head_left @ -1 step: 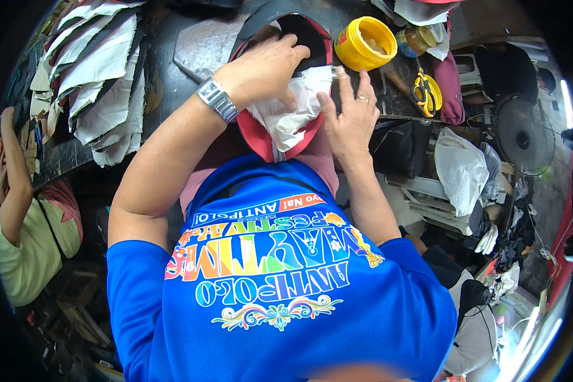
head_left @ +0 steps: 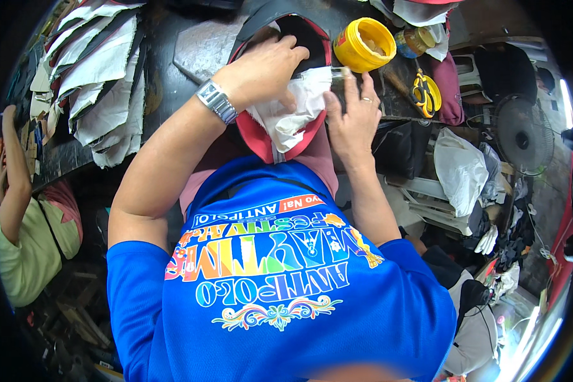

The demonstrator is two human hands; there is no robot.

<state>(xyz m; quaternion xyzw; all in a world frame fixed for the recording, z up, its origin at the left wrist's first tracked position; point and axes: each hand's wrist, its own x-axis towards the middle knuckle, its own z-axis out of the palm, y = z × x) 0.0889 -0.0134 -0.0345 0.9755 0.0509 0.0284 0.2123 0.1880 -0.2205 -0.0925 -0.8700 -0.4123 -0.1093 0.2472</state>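
Observation:
A red and black shoe upper [head_left: 250, 135] sits in front of my body, its pointed red end toward me. White cloth [head_left: 307, 91] lies in its opening with a frayed edge. My left hand [head_left: 261, 70], a metal watch at its wrist, is curled over the upper and holds it. Its thumb rests on the cloth, and some of its fingertips are hidden in the dark opening. To the right of the upper, my right hand [head_left: 354, 121] is open with fingers apart. A small pale strip shows between its fingertips and the cloth, too blurred to name.
An open yellow tub [head_left: 356, 62] stands beyond my right hand. Farther right are a glass jar [head_left: 414, 42] and yellow-handled scissors [head_left: 424, 92]. Layered white and black cloth pieces [head_left: 102, 63] pile up at the left. Another person [head_left: 28, 242] works at the left edge; a fan [head_left: 522, 137] stands right.
My right hand has shifted slightly to the right and toward me, a little away from the upper. My left hand and the upper have hardly moved.

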